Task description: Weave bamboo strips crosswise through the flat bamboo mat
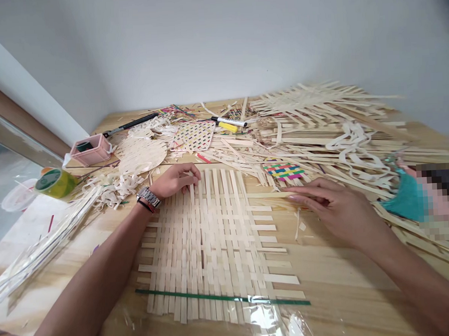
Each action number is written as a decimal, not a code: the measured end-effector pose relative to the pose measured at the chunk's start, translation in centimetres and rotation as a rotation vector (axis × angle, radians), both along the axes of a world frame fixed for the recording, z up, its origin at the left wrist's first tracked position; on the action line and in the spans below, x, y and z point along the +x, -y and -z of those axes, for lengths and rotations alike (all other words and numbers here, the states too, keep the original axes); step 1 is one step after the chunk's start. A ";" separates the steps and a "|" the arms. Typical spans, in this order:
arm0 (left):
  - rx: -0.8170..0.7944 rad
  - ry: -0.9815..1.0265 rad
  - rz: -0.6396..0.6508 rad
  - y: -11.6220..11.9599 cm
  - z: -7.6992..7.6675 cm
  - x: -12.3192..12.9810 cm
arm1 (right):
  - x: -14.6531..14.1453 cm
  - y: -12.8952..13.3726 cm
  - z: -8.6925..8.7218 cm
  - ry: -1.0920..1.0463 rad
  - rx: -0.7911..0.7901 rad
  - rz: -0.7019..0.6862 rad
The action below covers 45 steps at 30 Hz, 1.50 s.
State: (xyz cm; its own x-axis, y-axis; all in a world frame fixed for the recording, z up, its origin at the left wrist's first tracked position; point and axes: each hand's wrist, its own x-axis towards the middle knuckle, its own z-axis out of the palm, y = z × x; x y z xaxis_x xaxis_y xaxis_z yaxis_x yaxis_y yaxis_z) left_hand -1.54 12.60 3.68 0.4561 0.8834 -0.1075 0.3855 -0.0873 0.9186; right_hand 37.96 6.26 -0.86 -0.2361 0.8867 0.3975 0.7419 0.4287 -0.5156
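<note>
A mat woven from pale flat strips (215, 233) lies on the wooden table in front of me, with loose strip ends sticking out on its sides. Across its near end runs a thin green strip (212, 297), with shiny clear tape by the near right corner. At the mat's far left edge, my left hand (174, 181) pinches the upper end of a lengthwise strip. My right hand (333, 201), to the right of the mat, grips the end of a pale crosswise strip (267, 196) between thumb and fingers. That strip reaches into the weave's far end.
A pink basket (91, 151) and a yellow-green tape roll (55, 183) stand at left. Behind the mat lie a round woven piece (143, 152), markers (229, 122), a colourful woven piece (284, 170) and heaped strips (319, 100). Teal cloth (404, 196) shows at right.
</note>
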 end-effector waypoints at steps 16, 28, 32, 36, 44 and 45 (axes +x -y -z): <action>0.028 -0.002 0.010 0.0 0.0 0.0 | -0.5 0.2 0.3 -0.035 0.011 -0.012; 0.004 0.076 -0.008 0.0 0.0 0.0 | -0.6 0.2 0.3 -0.017 0.037 0.004; -0.002 0.105 -0.014 0.0 0.0 0.0 | -0.7 0.2 0.1 -0.019 0.016 0.008; -0.004 0.106 -0.013 0.0 0.0 0.0 | -0.8 0.4 0.1 -0.023 0.004 0.023; 0.023 0.074 -0.004 0.0 -0.2 0.0 | -1.2 0.4 0.0 -0.027 0.026 0.003; 0.024 0.069 -0.003 0.0 -0.2 0.0 | -1.3 0.5 -0.1 -0.029 0.020 0.000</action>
State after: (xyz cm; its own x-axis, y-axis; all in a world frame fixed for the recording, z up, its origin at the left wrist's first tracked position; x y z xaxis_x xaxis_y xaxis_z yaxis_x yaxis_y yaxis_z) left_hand -1.50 12.58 3.84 0.4587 0.8869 -0.0546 0.3220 -0.1087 0.9405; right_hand 36.68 5.78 -0.80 -0.2239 0.8786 0.4218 0.7269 0.4388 -0.5282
